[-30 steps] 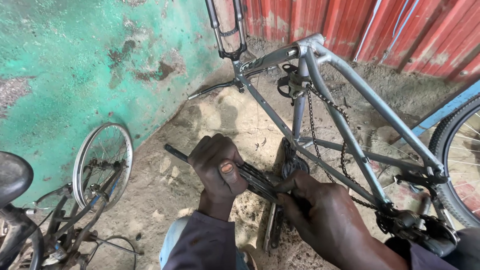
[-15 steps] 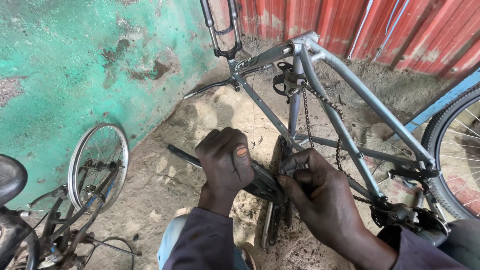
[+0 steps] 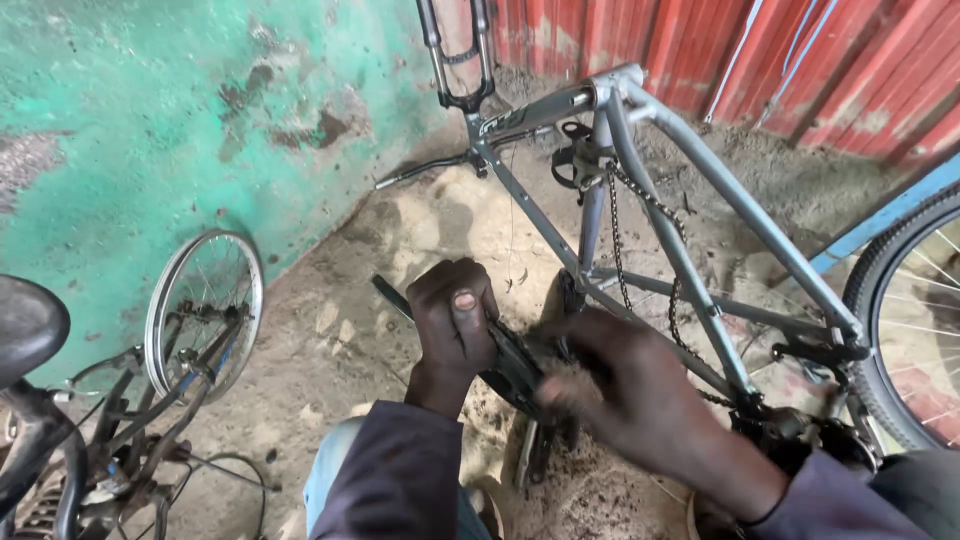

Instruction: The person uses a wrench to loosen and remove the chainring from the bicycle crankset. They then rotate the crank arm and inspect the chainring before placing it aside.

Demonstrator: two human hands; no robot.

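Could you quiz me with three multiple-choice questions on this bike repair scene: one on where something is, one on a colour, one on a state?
1. Where does the loose wheel stand?
A. against the green wall
B. on the frame
C. in the person's lap

2. What colour is the frame?
A. yellow
B. grey
C. white

3. How is the left hand?
A. flat on the ground
B. raised, fingers spread
C. closed on a dark bar

Key: 1 A, its rim leans by the green wall. 2 B, the tubes are grey. 3 C, the left hand's grip wraps the bar; the right hand is blurred.
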